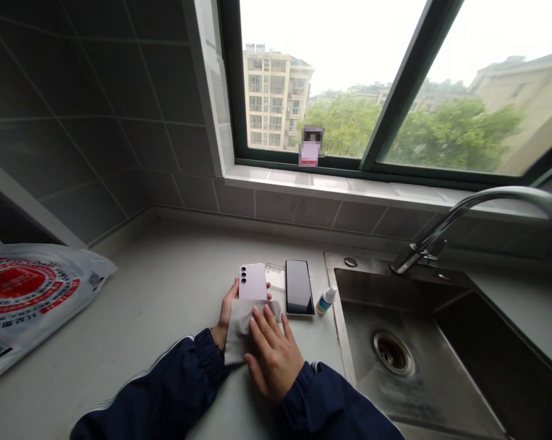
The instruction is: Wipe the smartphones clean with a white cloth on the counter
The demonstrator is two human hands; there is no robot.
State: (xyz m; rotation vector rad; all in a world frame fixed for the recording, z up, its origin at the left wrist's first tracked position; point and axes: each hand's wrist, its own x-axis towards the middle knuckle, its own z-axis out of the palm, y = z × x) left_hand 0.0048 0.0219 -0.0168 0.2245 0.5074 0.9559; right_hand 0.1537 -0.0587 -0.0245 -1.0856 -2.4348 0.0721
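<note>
A pale lilac smartphone (252,280) with three camera lenses lies back side up in my left hand (224,315), whose fingers wrap round both its edges. Over the phone's lower part spreads a grey cleaning cloth (239,336). My right hand (276,354) rests flat on this cloth with its fingers stretched out, pressing it against the phone. Just right of the phone sits a clear phone case (276,276), partly hidden. Beside that case lies a second, dark-screened phone (299,287). A small white spray bottle (326,300) with a blue and yellow label stands close to the sink edge.
On the right is a steel sink (367,373) with a drain (392,352) and a curved chrome faucet (441,226). A printed plastic bag (32,293) occupies the left of the white counter (165,275). Behind runs a window sill (335,183) with a blurred item (310,146) above it.
</note>
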